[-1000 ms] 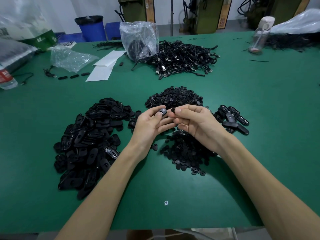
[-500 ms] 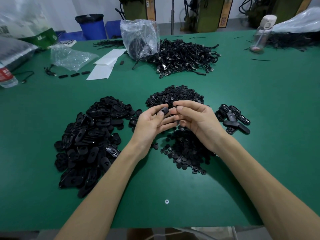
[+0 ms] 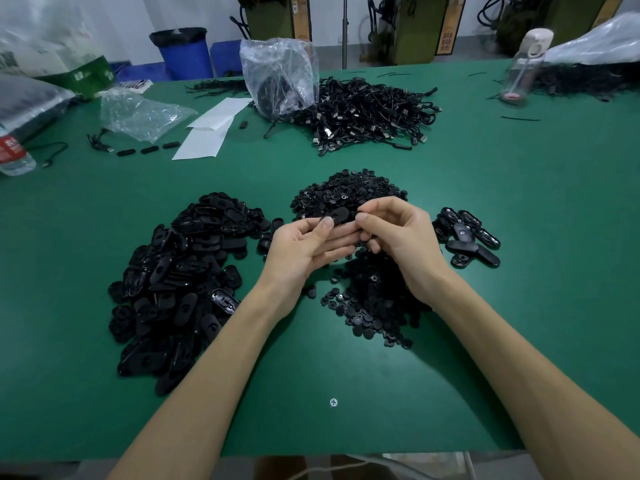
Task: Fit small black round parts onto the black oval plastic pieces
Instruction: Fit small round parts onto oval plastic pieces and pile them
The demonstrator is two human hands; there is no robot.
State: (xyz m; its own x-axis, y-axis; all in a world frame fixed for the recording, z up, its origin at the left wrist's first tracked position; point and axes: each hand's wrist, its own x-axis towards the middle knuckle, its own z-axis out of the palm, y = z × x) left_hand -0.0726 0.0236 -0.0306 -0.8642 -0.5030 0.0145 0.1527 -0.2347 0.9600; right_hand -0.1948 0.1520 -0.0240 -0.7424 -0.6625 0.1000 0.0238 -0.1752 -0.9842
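Above the heap of round parts (image 3: 374, 299), the left hand (image 3: 304, 247) pinches the oval piece (image 3: 338, 215), which now lies flatter and shows more. The right hand (image 3: 398, 237) pinches its end.

black oval piece (image 3: 338, 215) held aloft, seemingly tilted; round parts (image 3: 374, 299) heaped below; oval pile (image 3: 180, 271) left.

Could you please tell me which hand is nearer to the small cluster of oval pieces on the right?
Right. The right hand is just left of the small cluster of oval pieces; the left hand lies farther left, beyond it.
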